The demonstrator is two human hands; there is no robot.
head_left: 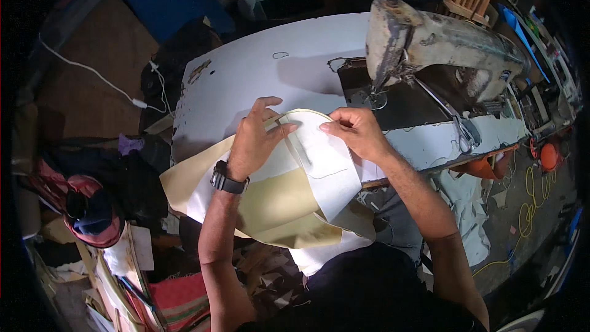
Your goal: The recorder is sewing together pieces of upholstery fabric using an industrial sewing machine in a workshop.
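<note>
A cream and white piece of fabric (307, 184) lies over the front edge of a white sewing table (264, 67) and hangs toward my lap. My left hand (255, 138), with a dark watch on its wrist, rests flat on the fabric and pinches its curved top edge. My right hand (356, 132) grips the same edge a little to the right, fingers closed on the white layer. An old worn sewing machine (442, 43) stands just behind my right hand, its needle area close to the fabric.
Scissors (461, 129) lie on the machine bed at the right. A white cable (98, 77) runs over the floor at the left. A red bag (92, 209) and fabric scraps crowd the lower left. Wooden furniture stands at the back right.
</note>
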